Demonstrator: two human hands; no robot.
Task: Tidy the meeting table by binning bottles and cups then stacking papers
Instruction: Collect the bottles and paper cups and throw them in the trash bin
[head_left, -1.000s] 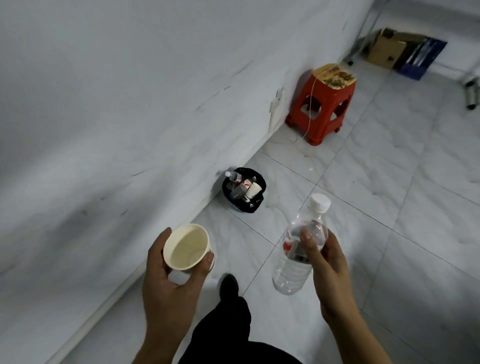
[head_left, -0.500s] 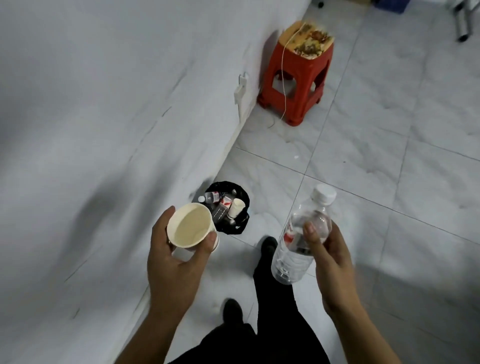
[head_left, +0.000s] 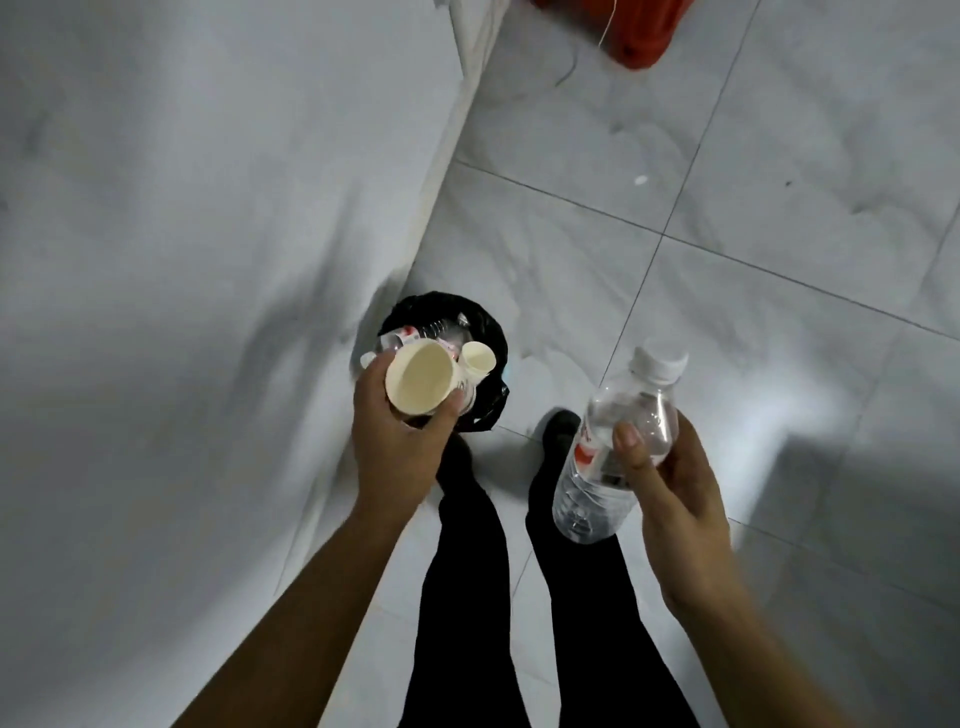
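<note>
My left hand (head_left: 397, 447) grips a cream paper cup (head_left: 420, 378) and holds it right over a small bin with a black liner (head_left: 488, 332). The bin stands on the floor against the wall and holds bottles and another paper cup (head_left: 478, 357). My right hand (head_left: 670, 483) grips a clear plastic bottle (head_left: 618, 441) with a white cap and a red label, tilted, to the right of the bin and above my right foot.
A white wall (head_left: 208, 260) runs along the left. The floor is pale tile (head_left: 779, 208). A red stool (head_left: 639, 31) with a thin cord stands at the top edge. My black-trousered legs (head_left: 519, 597) are just behind the bin.
I have stepped up to the bin, which now lies directly under my left hand with the cup. The stool has slid to the top edge of view. Both hands keep their grips.
</note>
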